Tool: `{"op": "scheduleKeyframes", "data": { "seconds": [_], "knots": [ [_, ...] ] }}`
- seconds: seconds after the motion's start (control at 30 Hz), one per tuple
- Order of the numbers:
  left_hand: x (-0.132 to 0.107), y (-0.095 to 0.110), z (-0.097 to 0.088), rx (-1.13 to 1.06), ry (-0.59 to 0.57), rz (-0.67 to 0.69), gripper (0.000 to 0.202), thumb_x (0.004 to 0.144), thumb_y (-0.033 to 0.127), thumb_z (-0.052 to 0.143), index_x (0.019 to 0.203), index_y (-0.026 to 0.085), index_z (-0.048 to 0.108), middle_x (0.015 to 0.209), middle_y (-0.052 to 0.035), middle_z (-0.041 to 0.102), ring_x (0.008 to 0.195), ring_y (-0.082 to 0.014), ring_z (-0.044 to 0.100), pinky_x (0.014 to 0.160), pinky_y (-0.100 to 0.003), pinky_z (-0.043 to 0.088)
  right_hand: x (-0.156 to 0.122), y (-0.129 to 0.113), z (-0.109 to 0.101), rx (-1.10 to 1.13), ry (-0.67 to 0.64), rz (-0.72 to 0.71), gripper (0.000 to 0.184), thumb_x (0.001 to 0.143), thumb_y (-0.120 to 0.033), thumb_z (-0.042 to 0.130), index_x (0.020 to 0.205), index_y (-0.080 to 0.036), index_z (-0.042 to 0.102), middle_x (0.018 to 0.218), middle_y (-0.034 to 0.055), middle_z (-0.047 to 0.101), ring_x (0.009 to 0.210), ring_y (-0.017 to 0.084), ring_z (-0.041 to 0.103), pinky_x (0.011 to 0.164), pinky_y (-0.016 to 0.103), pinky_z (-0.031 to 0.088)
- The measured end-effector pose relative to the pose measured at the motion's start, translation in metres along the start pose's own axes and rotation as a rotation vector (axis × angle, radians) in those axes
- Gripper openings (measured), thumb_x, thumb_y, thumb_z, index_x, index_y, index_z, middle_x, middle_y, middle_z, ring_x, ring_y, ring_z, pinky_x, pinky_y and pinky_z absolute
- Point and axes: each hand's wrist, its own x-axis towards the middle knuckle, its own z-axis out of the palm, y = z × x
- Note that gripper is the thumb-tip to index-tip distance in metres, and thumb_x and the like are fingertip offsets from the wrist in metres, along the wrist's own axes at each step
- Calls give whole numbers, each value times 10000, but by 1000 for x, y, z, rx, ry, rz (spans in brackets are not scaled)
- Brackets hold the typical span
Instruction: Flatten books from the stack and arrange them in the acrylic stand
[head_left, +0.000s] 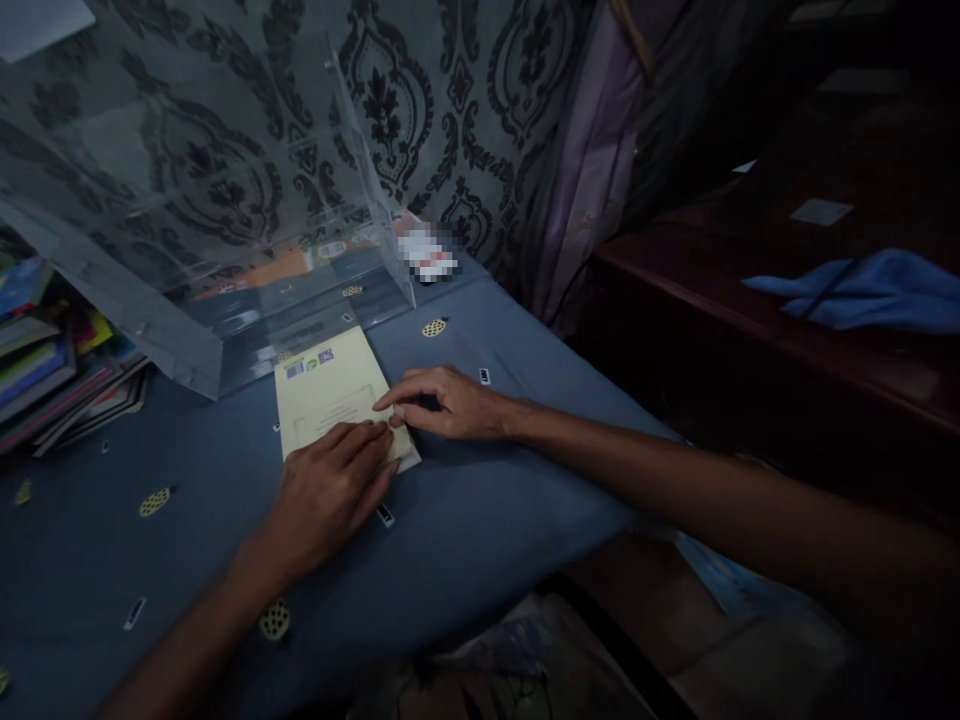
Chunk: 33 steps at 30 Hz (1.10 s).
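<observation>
One pale yellow book (341, 370) lies on the blue cloth (495, 480), just in front of the clear stand (191, 352). The left hand (330, 485) rests over the near part of the book, fingers side by side and bent a little (I cannot tell if it pinches the corner or only presses down). The right hand (461, 405) comes in from the side; its pointing finger and thumb are parted, with the tips at the right edge, and they don't seem to grip anything. My guess is that this step is working at that edge, so the next move calls for light fingertips there and a steady left hand. The long way of the book runs away from the person, leaning a bit left, and the end with the barcode (296, 369) points toward the stand.
</observation>
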Motion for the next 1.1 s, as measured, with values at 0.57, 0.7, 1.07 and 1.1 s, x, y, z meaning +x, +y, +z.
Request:
{"op": "scheduleKeyframes", "data": {
  "seconds": [0.57,0.7,1.07,1.1],
  "knots": [
    [0,5,5,60,63,9,217,990,261,477,1032,133,647,1040,-101,720,924,-238,669,657,-329,572,-4,-1,-3,-86,-123,-218,254,878,-265,664,1096,-138,683,903,61,699,917,199,584,812,323,480],
    [0,5,6,41,61,5,214,968,278,528,1075,122,628,1017,-102,715,923,-239,663,719,-353,581,-5,1,-3,-178,-192,-285,412,846,-338,724,1187,-126,635,996,90,653,982,225,538,869,366,472],
    [-26,-12,-2,123,-108,-55,323,992,356,476,1206,146,595,1186,-127,693,1085,-279,638,658,-354,585,-5,4,-4,-227,-251,-279,642,809,-491,739,1314,-138,559,1048,101,597,1011,248,514,901,406,449],
    [-28,-12,-2,127,-82,-43,310,995,347,471,1182,144,612,1169,-124,703,1073,-276,645,655,-350,584,-5,4,-4,-232,-253,-276,647,806,-487,743,1318,-136,556,1060,105,592,1021,250,511,906,407,447]
  ]
}}
